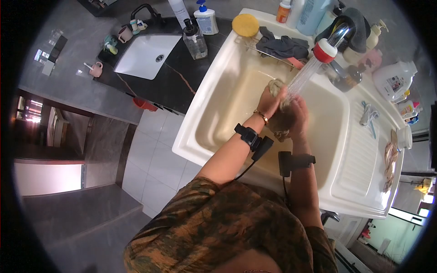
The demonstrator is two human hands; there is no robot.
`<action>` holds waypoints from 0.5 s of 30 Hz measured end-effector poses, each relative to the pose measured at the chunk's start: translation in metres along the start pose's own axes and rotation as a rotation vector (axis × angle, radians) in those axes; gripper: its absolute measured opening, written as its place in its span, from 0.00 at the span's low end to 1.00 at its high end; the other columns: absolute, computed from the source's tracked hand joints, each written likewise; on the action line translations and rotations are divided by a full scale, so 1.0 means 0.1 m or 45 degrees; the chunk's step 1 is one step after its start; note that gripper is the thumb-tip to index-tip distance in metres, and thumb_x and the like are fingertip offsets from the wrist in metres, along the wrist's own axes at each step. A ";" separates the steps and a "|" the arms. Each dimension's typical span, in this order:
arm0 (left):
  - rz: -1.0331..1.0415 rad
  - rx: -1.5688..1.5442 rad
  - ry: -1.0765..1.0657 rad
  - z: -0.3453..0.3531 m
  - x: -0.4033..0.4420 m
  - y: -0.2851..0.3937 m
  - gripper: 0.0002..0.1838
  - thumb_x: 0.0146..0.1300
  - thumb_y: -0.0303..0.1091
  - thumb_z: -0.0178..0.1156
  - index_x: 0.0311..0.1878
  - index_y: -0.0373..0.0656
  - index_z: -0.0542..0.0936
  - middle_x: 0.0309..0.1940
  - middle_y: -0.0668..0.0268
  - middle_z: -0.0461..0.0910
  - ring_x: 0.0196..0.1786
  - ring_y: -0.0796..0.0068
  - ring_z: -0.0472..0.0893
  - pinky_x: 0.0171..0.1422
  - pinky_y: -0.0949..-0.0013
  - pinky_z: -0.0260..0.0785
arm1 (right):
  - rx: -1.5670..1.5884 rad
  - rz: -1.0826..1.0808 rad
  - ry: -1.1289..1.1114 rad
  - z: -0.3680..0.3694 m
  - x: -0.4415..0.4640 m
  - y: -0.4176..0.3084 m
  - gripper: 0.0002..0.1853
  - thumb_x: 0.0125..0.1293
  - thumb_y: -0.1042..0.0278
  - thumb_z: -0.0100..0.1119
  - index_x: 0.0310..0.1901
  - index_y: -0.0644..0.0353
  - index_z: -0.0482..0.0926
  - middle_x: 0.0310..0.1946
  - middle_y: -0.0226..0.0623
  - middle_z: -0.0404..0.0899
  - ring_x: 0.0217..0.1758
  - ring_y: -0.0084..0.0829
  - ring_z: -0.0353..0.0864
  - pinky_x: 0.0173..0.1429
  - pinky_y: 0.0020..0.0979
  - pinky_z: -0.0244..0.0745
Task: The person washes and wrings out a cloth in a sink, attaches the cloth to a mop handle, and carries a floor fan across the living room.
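Over the laundry sink (184, 141), my left hand (269, 103) and my right hand (298, 119) are close together, gripping a wet greyish-beige cloth (276, 86). Part of the cloth sticks out above my left fingers, and more hangs down between my wrists. What kind of cloth it is I cannot make out. Water sprays onto it from a tap with a red and white head (324, 50), up and to the right of my hands. My fingers partly hide the cloth.
A dark cloth (282, 47) and a yellow round sponge (245, 25) lie at the sink's back edge. Bottles, including a white detergent jug (395, 81), line the back and right. A brush (368, 119) rests on the ribbed washboard (353, 157). A white basin (146, 57) is left.
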State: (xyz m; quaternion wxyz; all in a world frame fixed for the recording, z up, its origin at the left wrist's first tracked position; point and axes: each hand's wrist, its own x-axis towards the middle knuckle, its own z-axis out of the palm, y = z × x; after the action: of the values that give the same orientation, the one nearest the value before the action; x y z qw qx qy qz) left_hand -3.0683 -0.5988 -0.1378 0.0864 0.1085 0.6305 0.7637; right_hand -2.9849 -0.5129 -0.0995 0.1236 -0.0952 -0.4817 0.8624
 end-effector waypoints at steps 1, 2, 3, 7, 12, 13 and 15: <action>0.127 0.047 -0.004 0.03 -0.07 0.04 0.19 0.56 0.44 0.51 0.37 0.33 0.73 0.34 0.49 0.75 0.39 0.58 0.75 0.44 0.65 0.65 | 0.155 0.030 0.032 -0.04 0.03 0.04 0.17 0.58 0.70 0.53 0.48 0.63 0.65 0.40 0.33 0.72 0.42 0.25 0.70 0.48 0.26 0.66; 0.252 0.093 -0.009 0.05 -0.13 0.05 0.19 0.55 0.43 0.53 0.37 0.33 0.72 0.34 0.50 0.75 0.38 0.60 0.75 0.43 0.66 0.66 | 0.004 -0.016 0.067 -0.06 0.03 0.10 0.18 0.59 0.67 0.52 0.50 0.63 0.64 0.41 0.35 0.71 0.44 0.26 0.69 0.50 0.27 0.65; 0.193 0.173 0.029 0.07 -0.14 0.02 0.18 0.54 0.41 0.55 0.37 0.34 0.72 0.35 0.51 0.75 0.37 0.62 0.75 0.42 0.66 0.66 | -0.146 -0.061 0.099 -0.08 0.03 0.18 0.19 0.60 0.65 0.51 0.51 0.63 0.63 0.43 0.36 0.70 0.46 0.28 0.68 0.53 0.28 0.63; -0.049 0.209 0.192 0.11 -0.12 -0.07 0.18 0.54 0.44 0.55 0.29 0.35 0.74 0.24 0.63 0.74 0.28 0.74 0.72 0.34 0.68 0.65 | -0.895 -0.412 0.293 0.03 0.01 0.31 0.25 0.63 0.58 0.46 0.58 0.63 0.59 0.48 0.40 0.66 0.53 0.32 0.64 0.60 0.31 0.56; -0.404 -0.008 0.054 0.05 -0.13 0.16 0.23 0.56 0.51 0.51 0.21 0.37 0.74 0.15 0.70 0.69 0.22 0.78 0.68 0.26 0.70 0.62 | -0.194 0.021 0.020 -0.07 0.02 0.27 0.27 0.63 0.52 0.46 0.57 0.63 0.60 0.49 0.40 0.67 0.53 0.29 0.64 0.60 0.29 0.55; -0.469 -0.020 -0.002 0.03 -0.12 0.16 0.22 0.56 0.50 0.52 0.22 0.37 0.75 0.17 0.69 0.70 0.22 0.78 0.69 0.27 0.70 0.62 | -0.206 0.059 -0.016 -0.11 0.02 0.28 0.26 0.63 0.52 0.46 0.56 0.64 0.62 0.47 0.39 0.68 0.51 0.28 0.65 0.58 0.28 0.57; -0.516 0.195 -0.012 0.02 -0.12 0.17 0.20 0.55 0.48 0.53 0.25 0.37 0.75 0.19 0.65 0.72 0.25 0.74 0.71 0.30 0.70 0.64 | -0.263 0.041 -0.025 -0.15 0.04 0.30 0.23 0.62 0.56 0.48 0.52 0.64 0.65 0.43 0.37 0.71 0.48 0.25 0.67 0.55 0.27 0.60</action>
State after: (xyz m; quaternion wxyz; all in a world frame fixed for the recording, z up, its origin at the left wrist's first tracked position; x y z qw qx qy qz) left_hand -3.0559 -0.6034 -0.1216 0.2325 -0.0107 0.6952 0.6800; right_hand -2.9883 -0.5149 -0.1333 0.0945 -0.1067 -0.5676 0.8108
